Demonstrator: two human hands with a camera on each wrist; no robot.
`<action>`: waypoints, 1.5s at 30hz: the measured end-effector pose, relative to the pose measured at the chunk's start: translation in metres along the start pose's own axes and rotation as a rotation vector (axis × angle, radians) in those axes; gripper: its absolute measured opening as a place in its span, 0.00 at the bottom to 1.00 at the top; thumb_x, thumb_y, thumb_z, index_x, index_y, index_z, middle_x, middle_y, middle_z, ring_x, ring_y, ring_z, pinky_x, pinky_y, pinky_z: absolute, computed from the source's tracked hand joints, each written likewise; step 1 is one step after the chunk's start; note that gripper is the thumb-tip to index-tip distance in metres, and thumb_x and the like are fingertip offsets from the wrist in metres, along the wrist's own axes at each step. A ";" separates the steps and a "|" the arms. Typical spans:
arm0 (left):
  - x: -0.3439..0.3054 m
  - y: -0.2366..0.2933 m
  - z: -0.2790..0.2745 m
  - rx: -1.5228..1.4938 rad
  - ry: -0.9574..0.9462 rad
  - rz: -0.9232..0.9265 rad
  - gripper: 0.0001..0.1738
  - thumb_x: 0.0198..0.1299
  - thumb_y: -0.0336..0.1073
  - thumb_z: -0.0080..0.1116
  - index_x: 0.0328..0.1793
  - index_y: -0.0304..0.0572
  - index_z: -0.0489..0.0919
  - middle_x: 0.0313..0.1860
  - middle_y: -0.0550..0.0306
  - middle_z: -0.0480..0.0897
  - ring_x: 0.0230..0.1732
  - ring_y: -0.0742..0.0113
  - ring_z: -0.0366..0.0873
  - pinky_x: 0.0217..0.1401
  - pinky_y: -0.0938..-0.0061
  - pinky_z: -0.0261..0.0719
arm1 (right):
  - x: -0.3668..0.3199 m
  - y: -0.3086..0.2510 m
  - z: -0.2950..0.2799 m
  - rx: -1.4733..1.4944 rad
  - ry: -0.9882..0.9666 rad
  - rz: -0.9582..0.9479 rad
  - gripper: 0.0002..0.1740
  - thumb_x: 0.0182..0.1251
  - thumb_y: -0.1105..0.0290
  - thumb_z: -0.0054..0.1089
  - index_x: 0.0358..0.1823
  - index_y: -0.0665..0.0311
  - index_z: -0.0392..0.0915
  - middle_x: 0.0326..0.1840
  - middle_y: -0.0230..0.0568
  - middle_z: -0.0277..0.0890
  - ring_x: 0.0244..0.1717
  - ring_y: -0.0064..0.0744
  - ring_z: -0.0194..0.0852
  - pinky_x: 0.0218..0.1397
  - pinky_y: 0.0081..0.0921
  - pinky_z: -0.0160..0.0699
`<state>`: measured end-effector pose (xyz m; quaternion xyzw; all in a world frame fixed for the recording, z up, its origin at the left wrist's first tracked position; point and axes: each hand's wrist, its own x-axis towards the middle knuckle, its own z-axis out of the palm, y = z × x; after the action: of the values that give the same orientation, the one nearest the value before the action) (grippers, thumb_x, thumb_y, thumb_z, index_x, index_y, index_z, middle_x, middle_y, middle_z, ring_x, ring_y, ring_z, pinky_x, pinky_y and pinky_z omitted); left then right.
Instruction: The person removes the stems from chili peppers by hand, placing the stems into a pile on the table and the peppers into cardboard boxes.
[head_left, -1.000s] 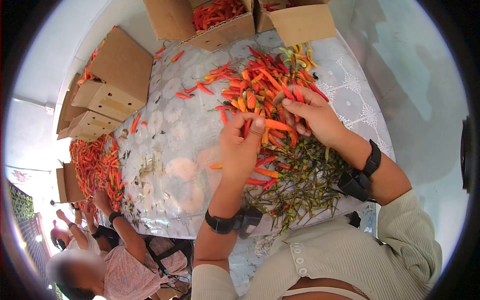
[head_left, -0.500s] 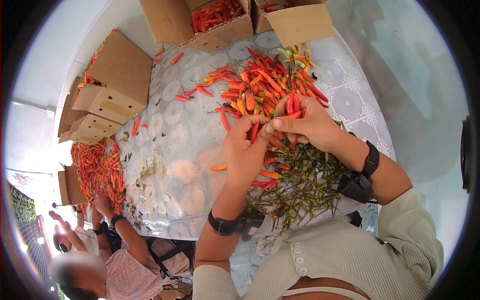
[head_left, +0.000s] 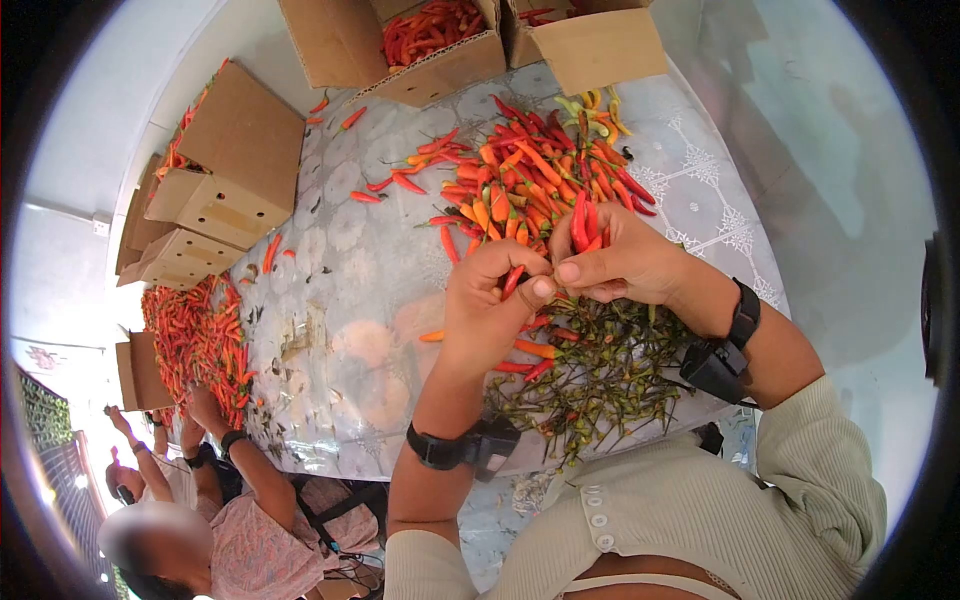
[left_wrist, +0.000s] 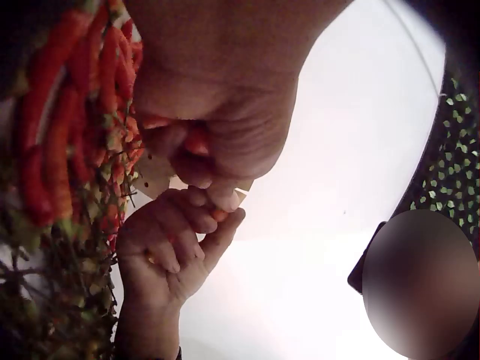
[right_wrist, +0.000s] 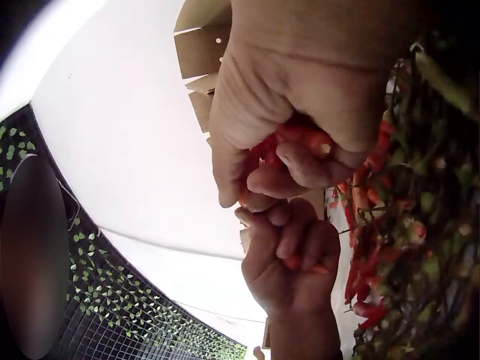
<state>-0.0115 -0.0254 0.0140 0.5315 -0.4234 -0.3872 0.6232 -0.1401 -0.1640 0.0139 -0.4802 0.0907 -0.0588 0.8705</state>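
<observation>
My left hand (head_left: 488, 300) and right hand (head_left: 635, 258) meet at the fingertips above the near edge of a chili pile (head_left: 520, 170). Curled fingers of the right hand hold several red chilies (head_left: 580, 225) against the palm, their smooth ends showing in the right wrist view. In the left hand, a red chili (head_left: 513, 281) pokes out between finger and thumb. Thumbs and forefingers pinch a small orange piece (left_wrist: 219, 214) between the hands, mostly hidden. Below them lies a heap of green chili stems (head_left: 600, 375).
Cardboard boxes (head_left: 225, 150) line the left side, and a box of red chilies (head_left: 430, 75) stands at the back. Yellow-green chilies (head_left: 600, 115) lie at the far right. Another person (head_left: 265, 530) works at a second chili pile (head_left: 200, 345) on the left.
A second ago the left hand held an orange chili out, with the right hand apart. The hands have come together and shifted slightly toward my body; that chili is now mostly hidden.
</observation>
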 end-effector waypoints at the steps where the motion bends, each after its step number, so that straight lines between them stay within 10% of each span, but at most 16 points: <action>1: 0.000 0.002 0.000 -0.040 -0.022 -0.017 0.06 0.56 0.30 0.63 0.33 0.38 0.76 0.26 0.67 0.73 0.23 0.83 0.66 0.25 0.86 0.64 | 0.000 0.000 0.000 0.023 -0.011 0.011 0.13 0.52 0.69 0.70 0.29 0.66 0.72 0.16 0.34 0.68 0.10 0.16 0.58 0.11 0.12 0.50; 10: 0.001 -0.006 -0.002 -0.097 -0.205 0.029 0.07 0.56 0.32 0.64 0.34 0.38 0.78 0.29 0.67 0.76 0.29 0.82 0.68 0.31 0.84 0.67 | 0.000 0.005 -0.013 0.202 -0.301 0.064 0.10 0.59 0.65 0.61 0.29 0.63 0.71 0.16 0.28 0.64 0.09 0.14 0.53 0.12 0.13 0.47; 22: 0.012 -0.007 -0.014 0.634 0.492 0.086 0.14 0.50 0.35 0.68 0.40 0.37 0.77 0.37 0.54 0.78 0.37 0.68 0.75 0.40 0.74 0.72 | 0.011 0.006 -0.027 0.516 0.018 0.132 0.08 0.65 0.66 0.53 0.30 0.60 0.69 0.21 0.30 0.65 0.16 0.15 0.60 0.10 0.10 0.52; 28: 0.012 -0.014 -0.023 1.119 0.315 0.052 0.19 0.44 0.39 0.70 0.38 0.36 0.78 0.33 0.49 0.77 0.33 0.57 0.74 0.39 0.67 0.73 | 0.013 0.008 -0.028 0.598 0.056 0.127 0.05 0.64 0.69 0.54 0.34 0.62 0.71 0.27 0.33 0.69 0.24 0.20 0.67 0.10 0.10 0.58; 37: 0.013 -0.016 -0.025 1.014 0.360 0.191 0.13 0.47 0.36 0.66 0.34 0.35 0.78 0.33 0.46 0.77 0.37 0.48 0.75 0.40 0.63 0.72 | 0.010 0.005 -0.023 0.563 0.178 0.185 0.11 0.65 0.64 0.57 0.43 0.62 0.73 0.38 0.40 0.77 0.37 0.31 0.80 0.13 0.12 0.66; 45: 0.008 -0.006 -0.015 0.438 0.440 0.053 0.11 0.57 0.36 0.63 0.37 0.35 0.77 0.27 0.58 0.76 0.24 0.73 0.72 0.25 0.78 0.69 | 0.011 0.012 -0.019 0.146 0.104 0.092 0.12 0.63 0.64 0.61 0.41 0.63 0.73 0.30 0.34 0.73 0.22 0.20 0.72 0.12 0.09 0.59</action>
<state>0.0055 -0.0286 0.0077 0.7128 -0.3653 -0.1459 0.5807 -0.1331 -0.1752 -0.0069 -0.4068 0.1535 -0.0500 0.8991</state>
